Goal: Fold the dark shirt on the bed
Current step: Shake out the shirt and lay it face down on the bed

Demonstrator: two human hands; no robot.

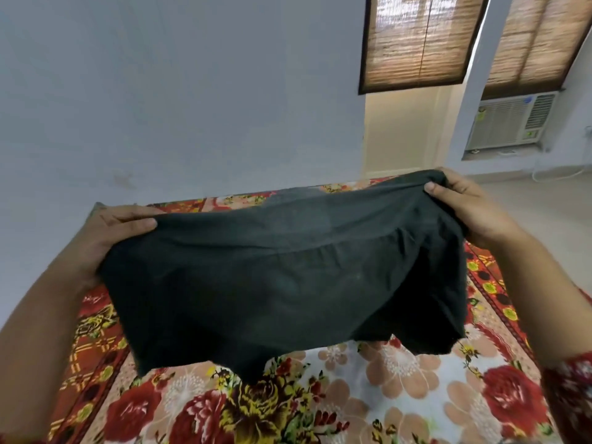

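There are two hands, one dark shirt, one bed, two blinded windows and one air conditioner in view. The left hand (pixel 109 232) is raised at the left side of the picture with its forearm running up from the lower left corner; its thumb lies across the near face of the cloth and the other fingers pass behind it, so it pinches the shirt's upper left corner. The right hand (pixel 471 209) sits higher and further back, its forearm coming in from the right edge above a red patterned sleeve (pixel 570 398), and its thumb presses down on a bunched fold of cloth while the fingers curl over the top from behind, clenched on the upper right corner. The dark shirt (pixel 282 283) is stretched between the two hands and held up in the air above the bed (pixel 400 379), its top edge sloping up from left to right. It is a very dark grey-green (nearly black in the lower right, where the cloth is doubled and shadowed), already folded into a wide, short band with a soft horizontal crease across its middle. Its lower edge hangs uneven, with loose corners dangling at the left, middle and right; whether they touch the flowered bedcover cannot be told. Behind, the two windows (pixel 423 40) are covered by woven blinds, and the air conditioner (pixel 512 121) sits under the right one.
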